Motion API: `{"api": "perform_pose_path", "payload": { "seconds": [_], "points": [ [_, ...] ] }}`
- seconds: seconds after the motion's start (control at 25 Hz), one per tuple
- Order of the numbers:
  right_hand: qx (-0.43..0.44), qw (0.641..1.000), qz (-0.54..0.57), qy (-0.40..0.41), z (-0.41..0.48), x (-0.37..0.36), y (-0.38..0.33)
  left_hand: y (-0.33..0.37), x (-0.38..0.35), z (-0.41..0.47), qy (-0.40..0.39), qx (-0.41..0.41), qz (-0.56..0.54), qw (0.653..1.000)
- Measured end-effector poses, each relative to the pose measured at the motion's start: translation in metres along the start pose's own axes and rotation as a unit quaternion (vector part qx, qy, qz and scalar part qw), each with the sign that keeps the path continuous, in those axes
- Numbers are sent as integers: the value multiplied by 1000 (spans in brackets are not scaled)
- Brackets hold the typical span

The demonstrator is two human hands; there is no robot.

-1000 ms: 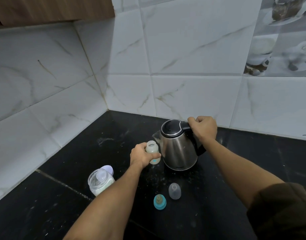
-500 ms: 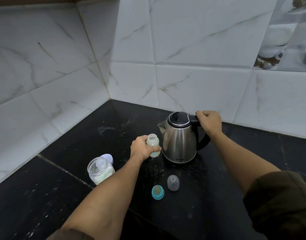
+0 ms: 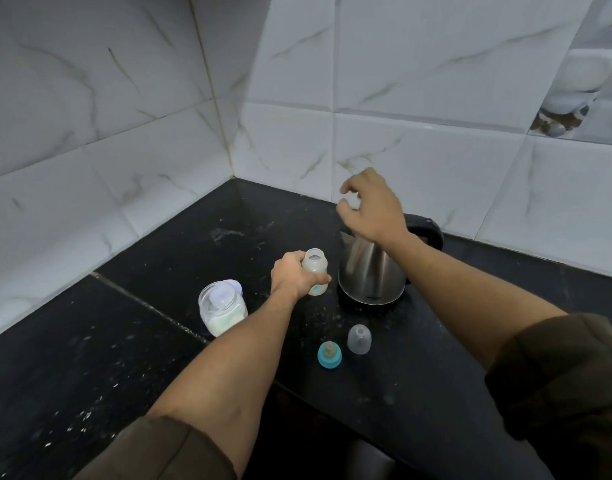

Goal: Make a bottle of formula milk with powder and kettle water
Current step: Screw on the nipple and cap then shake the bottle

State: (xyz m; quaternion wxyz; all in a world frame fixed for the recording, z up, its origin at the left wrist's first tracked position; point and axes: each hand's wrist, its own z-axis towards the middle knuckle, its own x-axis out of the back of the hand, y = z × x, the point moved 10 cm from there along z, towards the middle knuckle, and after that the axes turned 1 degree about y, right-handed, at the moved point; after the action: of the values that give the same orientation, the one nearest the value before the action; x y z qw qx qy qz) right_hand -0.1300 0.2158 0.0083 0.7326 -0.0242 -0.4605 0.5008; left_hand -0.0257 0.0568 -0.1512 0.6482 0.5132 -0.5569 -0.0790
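Head view shows your small translucent plastic baby bottle (image 3: 315, 270) near the middle of the black speckled tabletop (image 3: 141, 341). It stands upright, long axis vertical. Its open threaded mouth points straight up, with no teat or cap on it. Its wall looks cloudy and pale, with a teal mark low on the side; how full it is cannot be told.

Your left hand (image 3: 294, 277) grasps it from 9 o'clock, fingers wrapped round the lower body and thumb across the front.

At the bottle's 3 o'clock, just beside it but apart, stands the stainless-steel kettle with a black handle (image 3: 368, 275). Its spout is turned toward the bottle and its handle is on the far side. Your right hand (image 3: 370, 206) hovers above the kettle's top, fingers loosely curled and released, holding nothing.

At the bottle's 8 o'clock sits the clear glass jar of white powder (image 3: 221, 313). At 5 o'clock lie the teal screw ring with its beige teat (image 3: 329, 355) and, just beside it, the clear domed plastic cap (image 3: 359, 339).
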Motion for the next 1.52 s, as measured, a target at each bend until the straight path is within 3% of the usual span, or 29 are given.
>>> {"api": "perform_pose_path", "payload": {
  "seconds": [0.16, 0.36, 0.44, 0.68, 0.76, 0.92, 1.04, 1.24, 1.52],
  "points": [
    [36, 990, -20, -132, -26, -52, -40, -14, 20, -2, 12, 2, 8, 1000],
    [17, 968, -73, -239, -52, -79, -41, -37, 32, -7, 14, 18, 35, 999],
    [24, 934, -116, -337, -73, -97, -39, -41, 30, -12, 11, 16, 39, 999],
    [-1, 779, -202, -593, -166, -150, -11, -50, 16, -21, 4, 8, 24, 1000],
    [8, 760, -202, -618, -179, -156, -13, -53, 11, -22, -1, 9, 28, 1000],
    [0, 772, -168, -613, -183, -156, -18, -58, 2, -26, -8, 14, 34, 999],
    [-2, 757, -177, -629, -190, -157, -9, -62, -1, -27, -8, 14, 28, 999],
    [57, 721, -222, -654, -205, -165, -9, -64, -1, -26, -1, 13, 25, 1000],
    [109, 719, -230, -647, -215, -169, -13, -65, -3, -30, 1, 12, 19, 1000]
  ]
}}
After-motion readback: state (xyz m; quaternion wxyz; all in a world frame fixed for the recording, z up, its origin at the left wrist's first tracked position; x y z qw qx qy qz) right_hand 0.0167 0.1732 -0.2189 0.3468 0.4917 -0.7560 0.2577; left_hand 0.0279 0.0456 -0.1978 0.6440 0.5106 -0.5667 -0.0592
